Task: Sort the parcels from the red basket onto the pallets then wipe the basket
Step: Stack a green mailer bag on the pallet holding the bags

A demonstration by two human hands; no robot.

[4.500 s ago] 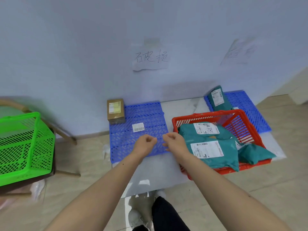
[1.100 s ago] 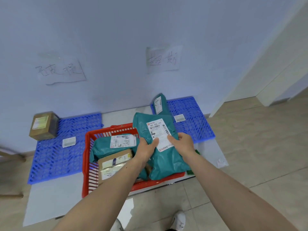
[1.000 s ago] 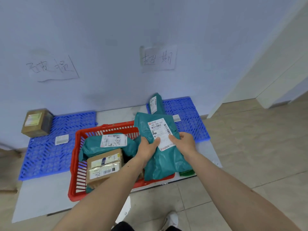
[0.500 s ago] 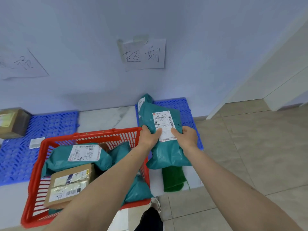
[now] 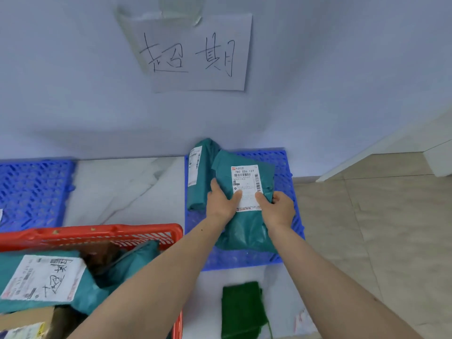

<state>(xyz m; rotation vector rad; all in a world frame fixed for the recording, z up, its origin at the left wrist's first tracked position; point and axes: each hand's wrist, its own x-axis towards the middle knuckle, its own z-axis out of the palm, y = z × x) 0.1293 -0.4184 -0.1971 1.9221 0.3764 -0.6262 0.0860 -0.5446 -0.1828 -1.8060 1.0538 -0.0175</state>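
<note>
Both hands, the left hand (image 5: 221, 200) and right hand (image 5: 277, 207), gripped a teal parcel (image 5: 244, 204) by its edges, thumbs on its label, low over the right pallet (image 5: 286, 172) beside another parcel (image 5: 199, 177), apparently to set it down flat, label up, away from the basket (image 5: 97, 232).

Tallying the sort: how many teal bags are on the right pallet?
2: one held by both hands over the pallet, one upright beside it.

Handwritten paper sign (image 5: 195, 53); green cloth (image 5: 243, 310)
</note>
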